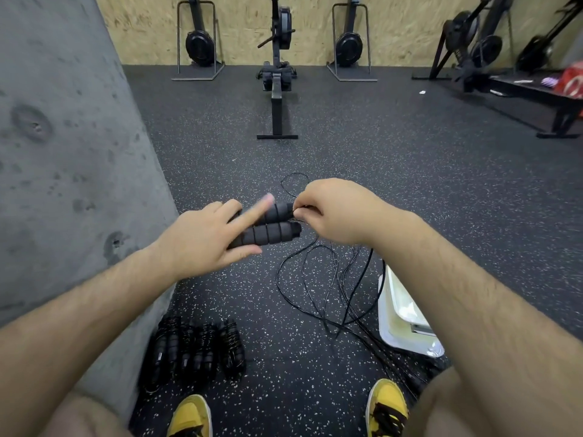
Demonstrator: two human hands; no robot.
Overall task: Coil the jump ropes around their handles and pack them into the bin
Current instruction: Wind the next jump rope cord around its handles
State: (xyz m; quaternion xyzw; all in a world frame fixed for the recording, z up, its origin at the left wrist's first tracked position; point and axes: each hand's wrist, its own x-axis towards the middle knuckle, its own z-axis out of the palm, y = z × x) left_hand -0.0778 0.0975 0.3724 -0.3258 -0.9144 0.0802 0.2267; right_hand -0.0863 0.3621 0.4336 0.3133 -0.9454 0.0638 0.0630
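Nearest the lens: two bare forearms reach fwd over knees in tan shorts (448,411), w/ a pair of yellow-and-black sneakers (386,408) on the floor below.

L hand (202,238) grips two black ribbed foam handles (268,234), held side by side & roughly level. Its thumb is under the lower one. Its index finger (255,209) is stretched straight over the upper one & blurred; the other fingers are hidden behind.

R hand (334,212) sits right at the handles' free ends, fingers curled tight. It pinches the thin black cable rope (315,279) where it leaves the handles. Can't tell if any rope is wound on the handles.

Below the R fingers the rope hangs in loose loops to the floor & trails toward the R shoe. One small loop shows just beyond the R knuckles.

Below & right of the R hand, partly behind the R forearm, a white plastic bin (400,313) stands on the floor. Rope strands run close along its left edge; contents unclear.

Below the L hand, well apart, a row of black coiled jump ropes (195,348) lies on the floor against the grey concrete wall (63,152).

Far beyond the fingers: black speckled rubber floor (410,184), a black rowing machine (277,89) & a plywood back wall (315,26).
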